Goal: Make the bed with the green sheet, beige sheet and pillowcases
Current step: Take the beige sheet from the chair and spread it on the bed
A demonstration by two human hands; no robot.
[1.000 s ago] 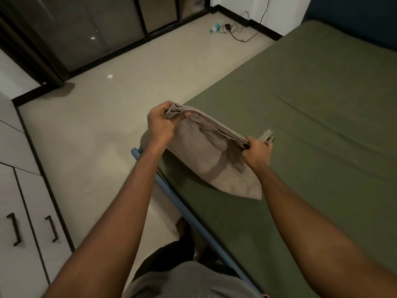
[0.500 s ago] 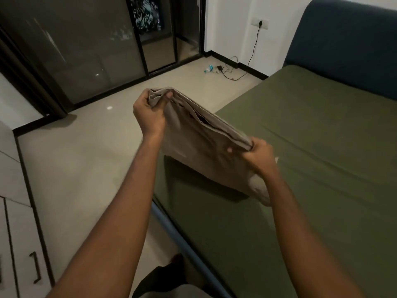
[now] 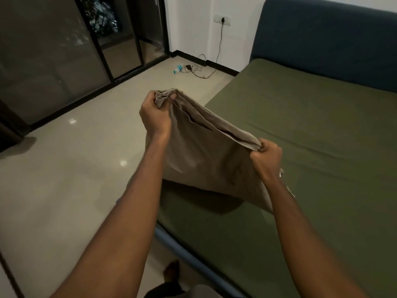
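Now | left hand [image 3: 155, 114], right hand [image 3: 267, 159]: fingers clenched on top corners of beige sheet [image 3: 206, 155] | lower corner hidden behind right forearm [image 3: 300, 222]

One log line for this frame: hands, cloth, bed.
left hand: grips folded beige fabric, top corner | right hand: grips other top corner | fabric: hangs above green bed sheet | green bed sheet: spread flat

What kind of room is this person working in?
Most likely a bedroom: a bed under a green sheet, a padded blue headboard behind it, and sliding glass doors across the floor.
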